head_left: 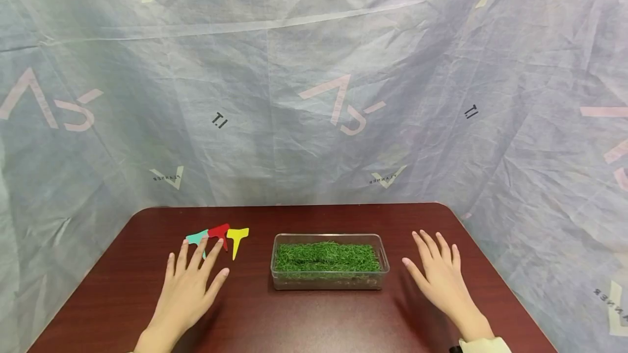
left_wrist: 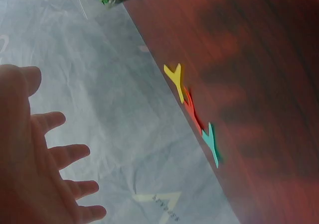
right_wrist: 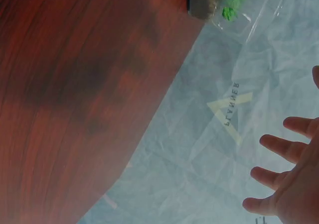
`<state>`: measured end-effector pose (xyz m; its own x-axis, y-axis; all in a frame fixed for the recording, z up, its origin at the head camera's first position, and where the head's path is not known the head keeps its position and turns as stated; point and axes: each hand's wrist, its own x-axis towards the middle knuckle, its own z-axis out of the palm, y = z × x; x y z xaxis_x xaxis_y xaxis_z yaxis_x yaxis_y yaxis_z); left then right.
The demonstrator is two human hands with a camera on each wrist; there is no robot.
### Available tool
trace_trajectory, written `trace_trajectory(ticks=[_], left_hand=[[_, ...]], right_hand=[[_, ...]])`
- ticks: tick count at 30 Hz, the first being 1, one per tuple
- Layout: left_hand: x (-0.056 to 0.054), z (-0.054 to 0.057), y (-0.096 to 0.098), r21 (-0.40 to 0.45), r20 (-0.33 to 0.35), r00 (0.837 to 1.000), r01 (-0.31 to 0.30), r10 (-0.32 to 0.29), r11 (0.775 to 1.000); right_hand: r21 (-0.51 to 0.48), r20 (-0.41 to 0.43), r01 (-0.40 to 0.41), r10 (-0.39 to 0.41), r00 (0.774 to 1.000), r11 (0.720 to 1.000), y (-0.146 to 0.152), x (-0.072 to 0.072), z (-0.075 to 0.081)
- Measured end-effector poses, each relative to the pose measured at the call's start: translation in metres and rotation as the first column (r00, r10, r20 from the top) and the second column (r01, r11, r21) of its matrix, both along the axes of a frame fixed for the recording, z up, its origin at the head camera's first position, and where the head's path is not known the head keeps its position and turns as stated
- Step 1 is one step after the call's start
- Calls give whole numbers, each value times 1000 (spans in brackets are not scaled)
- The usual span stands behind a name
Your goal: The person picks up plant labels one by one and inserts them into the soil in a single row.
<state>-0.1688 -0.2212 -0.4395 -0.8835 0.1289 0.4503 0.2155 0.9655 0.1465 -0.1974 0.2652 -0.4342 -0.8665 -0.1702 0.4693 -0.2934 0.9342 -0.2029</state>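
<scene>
My left hand [head_left: 186, 287] hovers over the left side of the table with its fingers spread and nothing held. Just beyond its fingertips lie three T-shaped plant labels: a teal one [head_left: 195, 237], a red one [head_left: 218, 231] and a yellow one [head_left: 237, 236]. In the head view the fingers overlap the teal label. A clear plastic box [head_left: 327, 283] with green grass [head_left: 327, 256] growing in it stands at the middle of the table. To the right of that box my right hand [head_left: 444, 282] is held over the table, fingers spread, holding nothing.
The dark red-brown wooden table [head_left: 324, 320] has rounded far corners. A pale grey printed cloth [head_left: 275, 124] hangs behind it and along both sides. A light sleeve [head_left: 484, 345] and a black band [head_left: 456, 349] show at the right wrist.
</scene>
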Motion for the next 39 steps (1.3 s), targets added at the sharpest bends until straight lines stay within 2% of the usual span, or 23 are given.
trace_trajectory(ticks=[12,24,31,39], left_hand=[[-22,1,29,-4,55,998,40,-39,999],[-42,-15,58,19,42,995,92,-93,996],[-48,-25,73,41,35,993,111,-113,993],[-48,-28,85,75,7,991,131,-132,989]], right_hand=[[-15,-71,-61,60,996,998,-17,-16,-2],[-29,-61,-99,97,993,995,-37,-29,-9],[-43,-37,-111,109,993,993,-45,-34,-15],[-33,-21,-85,85,996,996,-50,-39,-21]])
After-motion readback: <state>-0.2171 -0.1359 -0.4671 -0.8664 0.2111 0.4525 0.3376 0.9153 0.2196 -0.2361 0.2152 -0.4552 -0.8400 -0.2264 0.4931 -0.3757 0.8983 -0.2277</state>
